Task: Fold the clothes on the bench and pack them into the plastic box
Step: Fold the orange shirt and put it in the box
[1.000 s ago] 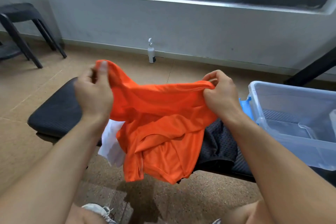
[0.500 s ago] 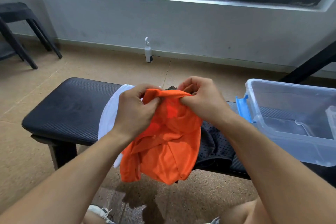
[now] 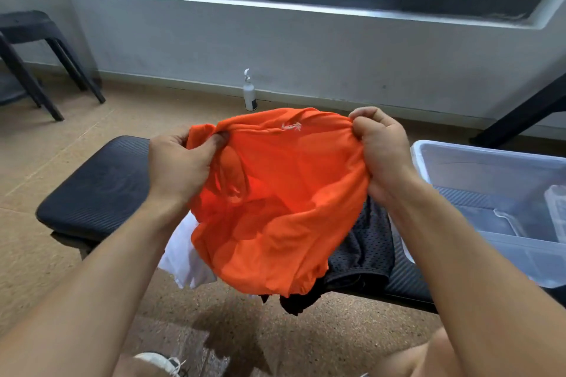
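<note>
Hands — left hand (image 3: 179,168) and right hand (image 3: 382,153) — each pinch the orange shirt (image 3: 275,202) above the bench (image 3: 98,187); clear plastic box (image 3: 490,168) sits on its right end.

L hand (image 3: 180,162), R hand (image 3: 382,150) fisted, raised

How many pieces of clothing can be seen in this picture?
3. An orange shirt is held up by both hands; a white garment hangs off the bench below it on the left; a black mesh garment lies on the right. Others may be hidden behind.
</note>
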{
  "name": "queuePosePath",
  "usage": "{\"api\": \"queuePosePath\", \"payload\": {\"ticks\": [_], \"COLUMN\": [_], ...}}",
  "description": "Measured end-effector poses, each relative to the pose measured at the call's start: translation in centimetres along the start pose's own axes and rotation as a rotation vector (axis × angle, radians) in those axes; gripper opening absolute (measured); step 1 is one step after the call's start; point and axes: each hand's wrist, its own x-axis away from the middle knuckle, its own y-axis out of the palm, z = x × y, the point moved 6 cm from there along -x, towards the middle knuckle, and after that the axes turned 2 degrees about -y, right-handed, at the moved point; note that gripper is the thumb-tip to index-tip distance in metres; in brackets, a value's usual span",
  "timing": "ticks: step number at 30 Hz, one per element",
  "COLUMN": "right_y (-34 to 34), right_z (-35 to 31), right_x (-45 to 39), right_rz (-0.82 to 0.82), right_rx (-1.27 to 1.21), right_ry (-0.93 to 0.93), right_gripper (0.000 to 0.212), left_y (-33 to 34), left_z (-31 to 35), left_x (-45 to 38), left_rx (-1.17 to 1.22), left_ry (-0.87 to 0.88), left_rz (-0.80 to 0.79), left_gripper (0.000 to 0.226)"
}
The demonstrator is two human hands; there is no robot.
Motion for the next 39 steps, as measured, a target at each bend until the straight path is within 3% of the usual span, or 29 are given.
{"api": "queuePosePath", "payload": {"ticks": [4,7,10,11,13,17,19,21,24,26,28,34,39], "right_y": [0.5,0.0,-0.5,-0.4,-0.2,-0.4,-1.3,-1.5,1.2,3.2,4.3,5.1,4.6], "right_z": [2.9,4.7,4.4,4.3,3.9,2.2,1.9,1.8,2.3,2.8,3.4,3.5,3.3], "right_x": [0.5,1.3,1.7,1.9,1.9,0.4,-0.2,-0.3,1.1,3.1,4.3,5.4,4.9], "right_rz": [-0.254,-0.532,-0.750,-0.771,-0.687,-0.239,-0.032,0.017,-0.297,-0.530,-0.652,-0.845,-0.861], "right_rx": [0.413,0.760,1.139,1.118,0.801,0.216,0.072,0.070,0.132,0.164,0.163,0.123,0.323], "right_ry": [0.235,0.405,0.353,0.340,0.368,0.265,0.249,0.228,0.272,0.328,0.364,0.297,0.139], "right_gripper": [0.011,0.023,0.035,0.036,0.038,0.027,0.025,0.025,0.006,0.022,0.038,0.062,0.059], "left_y": [0.4,0.1,-0.9,-1.3,-1.7,-1.6,-1.6,-1.5,0.6,2.7,4.2,4.8,4.1], "left_z": [-2.9,-4.2,-4.5,-4.5,-4.8,-5.3,-4.9,-3.7,-1.2,0.3,0.8,0.2,-0.2], "left_x": [-0.7,-1.3,-2.3,-2.7,-3.0,-3.1,-2.9,-2.1,0.6,3.0,4.8,5.6,5.0], "left_rx": [-0.191,-0.334,-0.383,-0.405,-0.428,-0.387,-0.326,-0.230,-0.085,-0.018,0.016,0.130,0.174], "left_ry": [-0.114,-0.137,-0.122,-0.111,-0.094,-0.128,-0.133,-0.121,-0.035,0.026,0.054,-0.034,-0.082], "left_rz": [-0.131,-0.161,-0.096,-0.067,-0.046,-0.050,0.003,0.064,-0.019,-0.149,-0.245,-0.321,-0.284], "left_gripper": [0.032,0.029,0.031,0.032,0.036,0.054,0.056,0.056,0.035,0.013,0.004,0.027,0.029]}}
